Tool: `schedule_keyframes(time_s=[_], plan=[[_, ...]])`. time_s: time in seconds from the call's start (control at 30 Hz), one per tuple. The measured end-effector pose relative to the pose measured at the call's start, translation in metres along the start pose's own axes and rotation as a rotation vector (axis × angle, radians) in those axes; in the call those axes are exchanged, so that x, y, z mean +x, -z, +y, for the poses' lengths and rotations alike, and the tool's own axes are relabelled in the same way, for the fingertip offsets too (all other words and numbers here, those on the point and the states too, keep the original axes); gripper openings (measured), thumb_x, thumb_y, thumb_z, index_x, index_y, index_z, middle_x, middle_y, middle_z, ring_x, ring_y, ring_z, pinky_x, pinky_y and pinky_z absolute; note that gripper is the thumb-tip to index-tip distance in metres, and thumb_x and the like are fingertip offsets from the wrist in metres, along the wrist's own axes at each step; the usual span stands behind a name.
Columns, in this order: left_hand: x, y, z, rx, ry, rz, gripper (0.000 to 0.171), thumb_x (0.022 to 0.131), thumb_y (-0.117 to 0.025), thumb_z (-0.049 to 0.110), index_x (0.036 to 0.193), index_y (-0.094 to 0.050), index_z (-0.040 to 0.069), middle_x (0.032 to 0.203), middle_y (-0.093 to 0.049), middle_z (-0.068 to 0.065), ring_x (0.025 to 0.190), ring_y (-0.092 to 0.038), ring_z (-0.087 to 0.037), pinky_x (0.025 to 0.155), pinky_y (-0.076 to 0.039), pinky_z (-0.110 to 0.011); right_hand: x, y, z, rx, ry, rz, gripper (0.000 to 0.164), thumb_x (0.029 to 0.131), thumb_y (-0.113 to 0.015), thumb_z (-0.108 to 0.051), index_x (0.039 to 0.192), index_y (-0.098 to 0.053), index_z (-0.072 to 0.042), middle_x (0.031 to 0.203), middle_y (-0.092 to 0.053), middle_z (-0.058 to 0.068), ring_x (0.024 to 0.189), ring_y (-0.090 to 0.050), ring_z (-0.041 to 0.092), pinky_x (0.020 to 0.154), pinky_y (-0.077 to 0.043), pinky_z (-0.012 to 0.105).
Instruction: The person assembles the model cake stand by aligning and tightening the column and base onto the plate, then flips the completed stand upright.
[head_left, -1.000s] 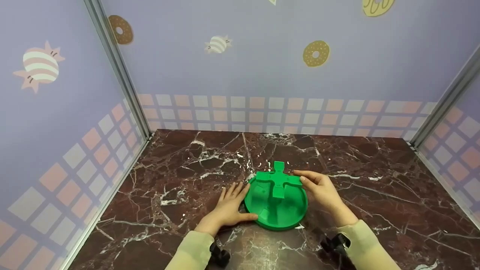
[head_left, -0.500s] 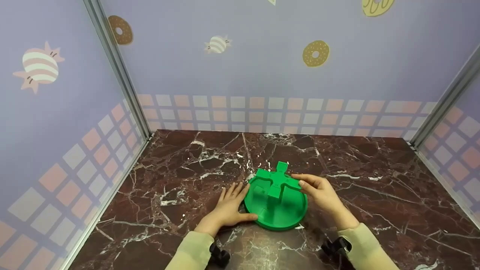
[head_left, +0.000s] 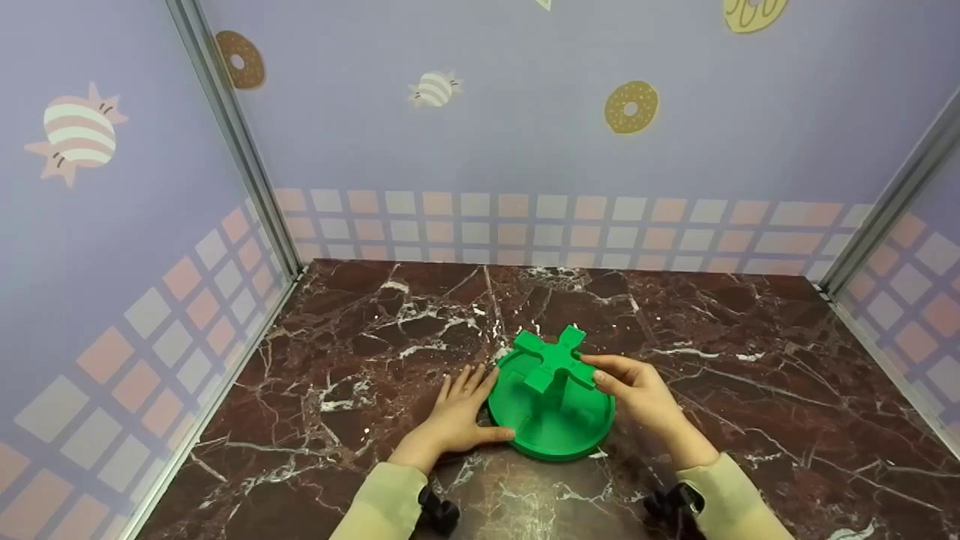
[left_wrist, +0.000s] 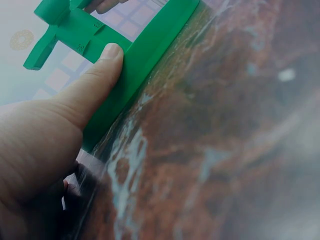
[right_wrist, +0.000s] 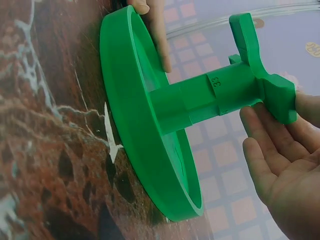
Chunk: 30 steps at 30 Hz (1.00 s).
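A round green tray (head_left: 551, 439) with a raised rim lies on the table. From its middle rises a thick green post (right_wrist: 200, 100), marked with small black numbers such as 33. On top of the post sits a green cross-shaped piece (head_left: 557, 357) with stubby arms. My left hand (head_left: 454, 421) lies against the tray's left side, fingers spread and fairly straight, the thumb on the near rim. With thumb and fingers my right hand (head_left: 641, 394) pinches the right arm of the cross; in the right wrist view its other fingers reach beneath that arm.
The dark red marbled table (head_left: 360, 360) surrounds the tray. Patterned panels with a metal corner post (head_left: 240, 142) enclose it at the back and sides. Small white specks lie behind the tray. Black straps (head_left: 439, 511) are on both wrists.
The cross has turned clockwise as seen from above, its right arm swinging toward me. My right hand has moved slightly nearer with it. The left hand and the tray have stayed put.
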<state>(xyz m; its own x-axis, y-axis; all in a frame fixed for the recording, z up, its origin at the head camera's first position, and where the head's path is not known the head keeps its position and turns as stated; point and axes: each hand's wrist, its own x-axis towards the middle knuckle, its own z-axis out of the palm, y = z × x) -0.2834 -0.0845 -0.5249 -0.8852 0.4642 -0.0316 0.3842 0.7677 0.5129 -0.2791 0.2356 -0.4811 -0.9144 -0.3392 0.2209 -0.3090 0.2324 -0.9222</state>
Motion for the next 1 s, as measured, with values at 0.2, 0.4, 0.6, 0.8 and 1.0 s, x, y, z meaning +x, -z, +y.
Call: schedule_keyframes(time_s=[0.2,0.4,0.6,0.8,1.0], plan=[[-0.001,0.000,0.000,0.001,-0.003,0.001,0.109,0.087,-0.071,0.066,0.167,-0.017,0.014,0.173,-0.014,-0.019,0.161,-0.006,-0.041,0.129,-0.001,-0.065,-0.003,-0.004,-0.001,-0.008,-0.003,0.029,0.037,0.102,-0.064,-0.011,0.134,-0.064,0.007,0.135,-0.063,0.031,0.099,-0.068,-0.001,0.090,-0.056,0.018],[-0.001,-0.001,0.000,-0.003,-0.004,0.002,0.109,0.087,-0.070,0.067,0.167,-0.017,0.015,0.173,-0.013,-0.018,0.162,-0.006,-0.041,0.129,-0.001,-0.064,-0.004,-0.008,-0.002,-0.024,0.008,0.054,0.035,0.098,-0.069,-0.009,0.130,-0.067,0.006,0.129,-0.067,0.030,0.093,-0.069,0.000,0.085,-0.057,0.019],[0.000,-0.002,-0.001,0.003,-0.001,0.001,0.109,0.087,-0.069,0.068,0.167,-0.017,0.015,0.173,-0.013,-0.018,0.162,-0.006,-0.040,0.129,-0.001,-0.064,-0.006,-0.012,-0.004,-0.036,0.013,0.074,0.037,0.096,-0.072,-0.012,0.129,-0.068,0.005,0.128,-0.068,0.029,0.098,-0.070,0.000,0.087,-0.058,0.019],[0.000,-0.001,-0.001,0.005,-0.004,0.005,0.109,0.087,-0.069,0.068,0.167,-0.017,0.015,0.173,-0.014,-0.018,0.162,-0.007,-0.041,0.129,-0.002,-0.065,-0.007,-0.018,-0.006,-0.071,0.001,0.108,0.036,0.094,-0.075,-0.012,0.127,-0.070,0.002,0.129,-0.070,0.023,0.104,-0.068,-0.003,0.091,-0.058,0.022],[0.000,-0.001,0.000,0.006,-0.007,0.010,0.109,0.087,-0.070,0.068,0.167,-0.018,0.015,0.173,-0.015,-0.018,0.161,-0.008,-0.042,0.129,-0.003,-0.065,-0.007,-0.024,-0.008,-0.095,-0.002,0.142,0.035,0.091,-0.078,-0.012,0.123,-0.072,-0.001,0.128,-0.071,0.020,0.107,-0.069,0.004,0.095,-0.058,0.025]])
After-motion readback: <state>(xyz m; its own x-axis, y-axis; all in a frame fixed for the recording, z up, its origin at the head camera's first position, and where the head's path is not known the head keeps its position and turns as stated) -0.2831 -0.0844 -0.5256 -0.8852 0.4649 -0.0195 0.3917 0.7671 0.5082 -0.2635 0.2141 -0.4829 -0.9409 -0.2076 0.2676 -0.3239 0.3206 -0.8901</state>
